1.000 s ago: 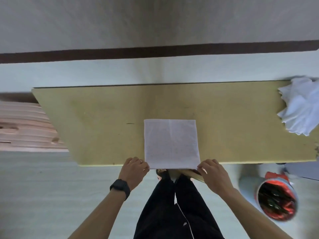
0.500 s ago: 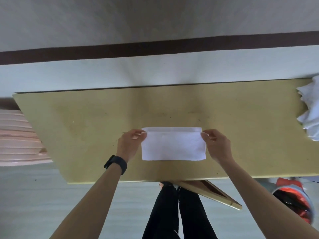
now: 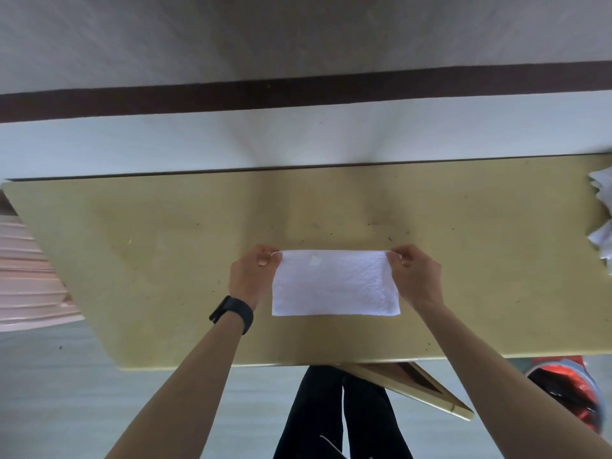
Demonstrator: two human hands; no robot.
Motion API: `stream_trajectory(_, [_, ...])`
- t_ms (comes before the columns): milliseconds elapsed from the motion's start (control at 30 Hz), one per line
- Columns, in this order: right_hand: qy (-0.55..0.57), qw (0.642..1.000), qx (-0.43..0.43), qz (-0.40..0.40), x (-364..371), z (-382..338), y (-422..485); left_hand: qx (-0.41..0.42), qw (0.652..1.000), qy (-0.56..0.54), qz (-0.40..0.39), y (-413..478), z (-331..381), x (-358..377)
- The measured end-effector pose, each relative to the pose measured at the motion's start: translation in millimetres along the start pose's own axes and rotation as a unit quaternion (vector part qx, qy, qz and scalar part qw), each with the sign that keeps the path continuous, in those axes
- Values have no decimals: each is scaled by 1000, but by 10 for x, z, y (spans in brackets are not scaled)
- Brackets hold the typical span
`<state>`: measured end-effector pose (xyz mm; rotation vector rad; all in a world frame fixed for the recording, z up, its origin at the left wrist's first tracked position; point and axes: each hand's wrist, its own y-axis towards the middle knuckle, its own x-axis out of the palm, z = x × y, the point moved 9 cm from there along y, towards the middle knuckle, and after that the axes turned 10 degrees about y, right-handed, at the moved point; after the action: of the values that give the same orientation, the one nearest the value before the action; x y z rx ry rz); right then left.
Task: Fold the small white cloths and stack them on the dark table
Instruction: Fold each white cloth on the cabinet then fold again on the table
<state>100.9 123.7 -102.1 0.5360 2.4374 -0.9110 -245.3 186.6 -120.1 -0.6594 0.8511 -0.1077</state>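
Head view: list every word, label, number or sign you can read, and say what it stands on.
No readable text anywhere.
White cloth: small pale patch near its far edge, too blurred to read.
Black wristband: no marking shows.

Both bare forearms reach forward, converging slightly. The left hand (image 3: 250,277) and the right hand (image 3: 418,276) sit level with each other, each pinching a far corner of the white cloth (image 3: 334,288) with curled fingers.

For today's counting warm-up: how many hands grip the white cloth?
2. Left hand pinches the cloth at its far-left corner; right hand, the far-right corner. None hidden.
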Motion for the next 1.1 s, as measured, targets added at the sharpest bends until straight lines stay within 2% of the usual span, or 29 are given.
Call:
stream_trajectory(267, [-54,998,-19,7,38,-25,35,14,998,67,-14,71,109,-17])
stream_trajectory(600, [-137,986,-87,36,83,-103,-25,63,984,156,51,1,207,-84])
stream_trajectory(800, [-172,981,-89,23,85,-140,10,64,976,203,32,2,221,-82])
stream_trajectory(900, [-136,987,-75,46,-3,-188,-67,58,970,234,25,-27,210,-70])
stream_trajectory(1000, [-52,989,-108,92,-75,-263,-459,59,968,242,26,-70,163,-55])
stream_trajectory(1100, [-72,995,-71,-12,276,-126,-819,62,965,254,30,-128,134,-53])
